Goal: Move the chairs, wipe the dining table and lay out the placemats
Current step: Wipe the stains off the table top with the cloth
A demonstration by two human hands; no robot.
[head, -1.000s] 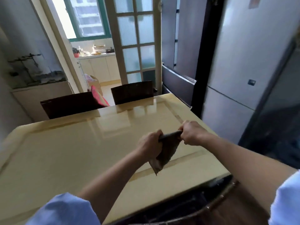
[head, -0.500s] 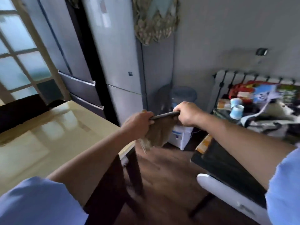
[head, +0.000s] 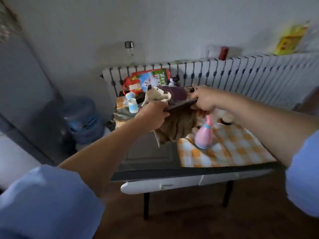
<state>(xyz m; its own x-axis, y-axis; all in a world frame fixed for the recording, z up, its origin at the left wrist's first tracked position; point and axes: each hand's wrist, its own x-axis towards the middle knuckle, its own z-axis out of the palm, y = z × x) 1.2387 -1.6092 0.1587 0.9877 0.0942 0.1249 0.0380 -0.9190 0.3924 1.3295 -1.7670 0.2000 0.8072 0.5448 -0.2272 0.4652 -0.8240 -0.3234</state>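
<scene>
A brown wiping cloth (head: 176, 126) hangs stretched between both hands in the air. My left hand (head: 153, 116) grips its left end and my right hand (head: 205, 100) grips its right end, so the top edge is pulled taut. The cloth hangs above a small dark side table (head: 148, 157). On that table lies an orange-and-white checked mat (head: 229, 150). The dining table and the chairs are out of view.
A pink bottle (head: 204, 135) stands on the checked mat. Cups (head: 132, 102), a soft toy (head: 157, 94) and colourful packages (head: 150, 79) crowd the table's far end. A white radiator (head: 241, 76) runs behind. A blue water jug (head: 81, 118) sits on the floor beside the grey fridge (head: 22, 92).
The view has swung right, away from the dining table and past the fridge, to the side table by the radiator. Both hands have kept hold of the cloth.
</scene>
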